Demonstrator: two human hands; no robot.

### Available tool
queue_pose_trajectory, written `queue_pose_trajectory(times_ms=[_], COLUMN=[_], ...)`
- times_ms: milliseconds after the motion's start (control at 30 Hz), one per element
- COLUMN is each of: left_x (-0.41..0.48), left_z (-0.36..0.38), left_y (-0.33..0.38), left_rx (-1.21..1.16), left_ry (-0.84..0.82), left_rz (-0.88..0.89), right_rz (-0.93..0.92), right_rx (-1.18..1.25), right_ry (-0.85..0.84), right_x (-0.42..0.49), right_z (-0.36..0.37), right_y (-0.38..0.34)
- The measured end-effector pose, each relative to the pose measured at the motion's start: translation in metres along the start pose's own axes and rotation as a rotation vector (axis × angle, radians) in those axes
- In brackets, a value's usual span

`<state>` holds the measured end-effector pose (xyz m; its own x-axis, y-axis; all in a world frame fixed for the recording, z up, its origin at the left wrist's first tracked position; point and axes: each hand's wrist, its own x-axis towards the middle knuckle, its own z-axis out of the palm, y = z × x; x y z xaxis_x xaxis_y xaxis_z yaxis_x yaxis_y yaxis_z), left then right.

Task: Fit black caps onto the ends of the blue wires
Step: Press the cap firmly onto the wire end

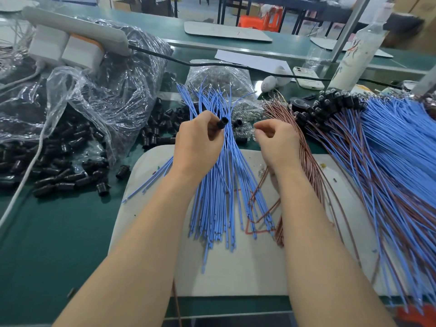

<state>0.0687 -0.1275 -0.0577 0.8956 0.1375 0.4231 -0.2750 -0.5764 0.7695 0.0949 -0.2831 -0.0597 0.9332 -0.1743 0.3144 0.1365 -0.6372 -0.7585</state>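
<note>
left hand (pixel 198 140) is gripping a black cap (pixel 221 122) between thumb and curled fingers, its open mouth turned up and to the right, likely so a wire end can go straight in. right hand (pixel 276 140) is holding its fingers curled, thumb to forefinger; cannot tell what it is pinching, if anything. blue wires (pixel 219 185) are lying fanned across the white board (pixel 236 274), tips passing its far edge. spare caps (pixel 59 171) are sitting off the board's left edge, probably for easy reach.

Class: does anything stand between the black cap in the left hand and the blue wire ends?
Nothing visible does. The left hand holds the cap directly over the blue wires, whose ends fan out beyond it.
</note>
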Motion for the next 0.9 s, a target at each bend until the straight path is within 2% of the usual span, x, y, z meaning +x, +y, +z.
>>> queue_pose_trajectory(times_ms=[67, 200, 367, 467, 900], left_x=[0.0, 0.0, 0.001, 0.001, 0.002], left_z=[0.0, 0.0, 0.0, 0.0, 0.0], left_y=[0.0, 0.0, 0.001, 0.002, 0.0], left_rx=[-0.004, -0.006, -0.004, -0.002, -0.032], left_ry=[-0.004, -0.007, -0.009, -0.016, -0.024], left_rz=[-0.002, 0.003, -0.005, -0.011, -0.017], right_rz=[0.013, 0.006, 0.021, 0.029, 0.099], right_rx=[0.043, -0.077, -0.296, -0.361, -0.294], right_ry=[0.0, 0.09, -0.069, -0.093, -0.116], right_x=[0.0, 0.001, 0.002, 0.003, 0.003], right_z=[0.0, -0.004, 0.004, 0.006, 0.004], right_y=[0.0, 0.003, 0.006, 0.005, 0.001])
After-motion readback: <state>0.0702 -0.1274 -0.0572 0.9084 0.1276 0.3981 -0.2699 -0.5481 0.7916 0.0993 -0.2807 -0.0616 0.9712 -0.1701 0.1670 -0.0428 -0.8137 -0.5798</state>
